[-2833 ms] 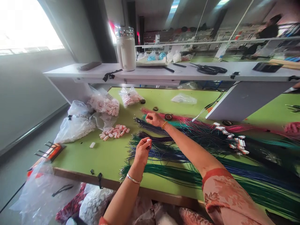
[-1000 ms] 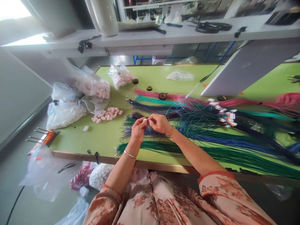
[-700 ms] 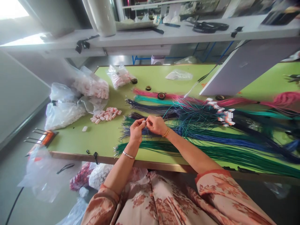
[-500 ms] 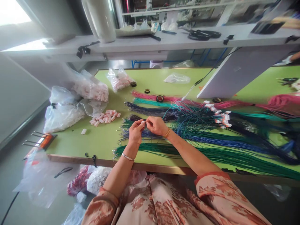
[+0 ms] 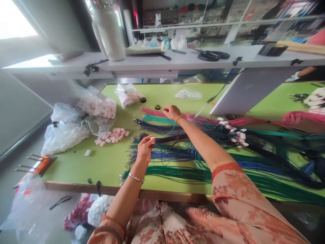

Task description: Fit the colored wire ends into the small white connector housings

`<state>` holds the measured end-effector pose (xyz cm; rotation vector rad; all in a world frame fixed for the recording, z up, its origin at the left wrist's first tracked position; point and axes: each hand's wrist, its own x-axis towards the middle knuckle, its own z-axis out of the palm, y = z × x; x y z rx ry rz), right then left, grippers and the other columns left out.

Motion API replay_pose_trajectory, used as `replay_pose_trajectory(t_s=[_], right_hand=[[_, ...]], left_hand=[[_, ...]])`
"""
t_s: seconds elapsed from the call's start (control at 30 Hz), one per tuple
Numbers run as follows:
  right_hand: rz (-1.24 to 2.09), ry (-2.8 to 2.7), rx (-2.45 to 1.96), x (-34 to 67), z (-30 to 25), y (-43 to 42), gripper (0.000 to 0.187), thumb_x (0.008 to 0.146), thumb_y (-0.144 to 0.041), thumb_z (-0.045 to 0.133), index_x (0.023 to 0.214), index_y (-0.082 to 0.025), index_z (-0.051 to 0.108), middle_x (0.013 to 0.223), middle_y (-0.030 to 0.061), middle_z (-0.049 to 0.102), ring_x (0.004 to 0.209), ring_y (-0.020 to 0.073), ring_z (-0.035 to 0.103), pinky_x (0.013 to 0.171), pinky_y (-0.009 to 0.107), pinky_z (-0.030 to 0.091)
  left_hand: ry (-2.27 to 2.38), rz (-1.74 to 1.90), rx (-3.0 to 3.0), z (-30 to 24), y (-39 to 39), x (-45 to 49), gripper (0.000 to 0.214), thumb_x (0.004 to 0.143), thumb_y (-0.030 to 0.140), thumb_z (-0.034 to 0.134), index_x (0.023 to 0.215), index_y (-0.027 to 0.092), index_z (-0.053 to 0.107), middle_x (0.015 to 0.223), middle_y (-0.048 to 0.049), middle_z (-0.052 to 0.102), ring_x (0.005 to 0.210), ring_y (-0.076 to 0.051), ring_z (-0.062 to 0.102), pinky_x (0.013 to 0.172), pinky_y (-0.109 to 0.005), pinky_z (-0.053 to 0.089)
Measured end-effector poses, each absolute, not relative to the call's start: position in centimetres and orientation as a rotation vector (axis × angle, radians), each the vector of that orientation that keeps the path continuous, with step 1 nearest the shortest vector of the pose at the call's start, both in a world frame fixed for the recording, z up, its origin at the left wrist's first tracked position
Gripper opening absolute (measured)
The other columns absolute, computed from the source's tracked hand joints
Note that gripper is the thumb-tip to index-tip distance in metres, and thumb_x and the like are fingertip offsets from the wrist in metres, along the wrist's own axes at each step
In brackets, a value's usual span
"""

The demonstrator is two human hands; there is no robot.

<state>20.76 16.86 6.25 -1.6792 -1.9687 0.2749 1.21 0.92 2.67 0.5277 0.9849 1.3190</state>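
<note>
Left hand (image 5: 144,149) is pinching a tiny white connector (image 5: 152,138); right hand (image 5: 171,112) is hanging apart at its 1 o'clock by the pink wires (image 5: 152,111), can't tell if gripping any. Loose connectors (image 5: 113,136) are lying on the desk (image 5: 66,171) toward 10.

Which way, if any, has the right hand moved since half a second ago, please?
Yes: judged against the tape roll beyond the pink wires, the right hand has moved farther across the table, away from the left hand.

A small white connector (image 5: 152,138) is pinched in the left hand (image 5: 145,148), thin green wires (image 5: 167,135) trailing right, pink wires (image 5: 152,111) beyond.
</note>
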Motion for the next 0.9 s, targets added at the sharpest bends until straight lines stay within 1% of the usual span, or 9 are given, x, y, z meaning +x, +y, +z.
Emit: replay_pose_trajectory(t_s=[0.13,0.27,0.33,0.43,0.53,0.63,0.73,0.8,0.9], right_hand=[[0.266,-2.105,-1.992,19.8,4.8,22.1,0.021,0.081,-0.023,0.059,0.095,-0.024,0.074,0.101,0.0053,0.073,0.089,0.0193,0.064,0.078,0.028,0.047],[0.316,-2.169,-2.058,18.9,2.8,24.4,0.023,0.077,-0.023,0.063,0.097,-0.025,0.074,0.108,0.0052,0.072,0.093,0.0197,0.065,0.081,0.028,0.048],[0.333,-2.197,-2.049,19.0,2.1,25.0,0.023,0.078,-0.023,0.061,0.097,-0.025,0.073,0.108,0.0048,0.072,0.092,0.0192,0.065,0.079,0.027,0.047],[0.339,-2.237,-2.008,19.5,1.4,25.3,0.022,0.083,-0.025,0.055,0.098,-0.024,0.071,0.104,0.0048,0.072,0.089,0.0182,0.064,0.076,0.026,0.046],[0.323,-2.28,-1.945,20.1,1.3,25.3,0.021,0.085,-0.024,0.052,0.097,-0.022,0.069,0.101,0.0067,0.071,0.089,0.0183,0.063,0.077,0.026,0.044],[0.304,-2.285,-1.891,20.8,1.6,25.4,0.02,0.083,-0.021,0.054,0.097,-0.02,0.068,0.105,0.0096,0.068,0.094,0.0194,0.061,0.08,0.026,0.042],[0.333,-2.227,-1.875,21.3,2.1,25.7,0.022,0.08,-0.017,0.055,0.098,-0.017,0.067,0.099,0.0106,0.069,0.087,0.0185,0.06,0.076,0.025,0.041],[0.39,-2.188,-1.852,21.4,2.5,26.0,0.021,0.08,-0.018,0.055,0.096,-0.016,0.066,0.091,0.0082,0.069,0.078,0.0162,0.058,0.071,0.024,0.04],[0.509,-2.151,-1.774,21.1,2.8,26.2,0.017,0.079,-0.023,0.056,0.089,-0.016,0.067,0.082,0.0017,0.067,0.07,0.0113,0.054,0.066,0.02,0.039]], left_hand=[[0.996,1.324,0.525,2.2,1.0,1.1,0.036,0.05,0.025,0.087,0.08,0.013,0.071,0.075,-0.0028,0.068,0.064,-0.007,0.055,0.063,-0.022,0.042],[1.018,1.305,0.537,1.9,0.9,0.9,0.038,0.052,0.028,0.087,0.083,0.013,0.072,0.077,-0.0029,0.068,0.065,-0.007,0.055,0.065,-0.022,0.042],[1.024,1.298,0.544,2.0,0.9,0.8,0.038,0.053,0.03,0.087,0.084,0.014,0.072,0.077,-0.0026,0.068,0.065,-0.007,0.055,0.065,-0.022,0.042],[1.021,1.296,0.557,2.1,0.9,0.8,0.037,0.054,0.032,0.086,0.083,0.015,0.072,0.077,-0.0024,0.068,0.066,-0.008,0.055,0.066,-0.023,0.042],[1.019,1.286,0.551,2.1,0.9,0.9,0.037,0.053,0.031,0.087,0.083,0.015,0.071,0.077,-0.0028,0.068,0.066,-0.008,0.055,0.067,-0.023,0.042],[1.014,1.281,0.545,2.1,1.0,1.0,0.038,0.053,0.03,0.087,0.083,0.014,0.071,0.078,-0.0031,0.068,0.065,-0.007,0.055,0.067,-0.023,0.042],[0.999,1.289,0.546,2.1,1.0,1.0,0.038,0.053,0.031,0.087,0.082,0.014,0.071,0.077,-0.0025,0.068,0.065,-0.007,0.054,0.066,-0.023,0.042],[0.992,1.298,0.54,2.1,1.1,1.0,0.038,0.052,0.032,0.087,0.082,0.014,0.071,0.076,-0.0023,0.067,0.065,-0.007,0.054,0.066,-0.022,0.042],[0.991,1.305,0.52,2.0,1.1,1.0,0.038,0.051,0.03,0.088,0.082,0.014,0.071,0.076,-0.0024,0.067,0.066,-0.008,0.055,0.065,-0.022,0.041]])
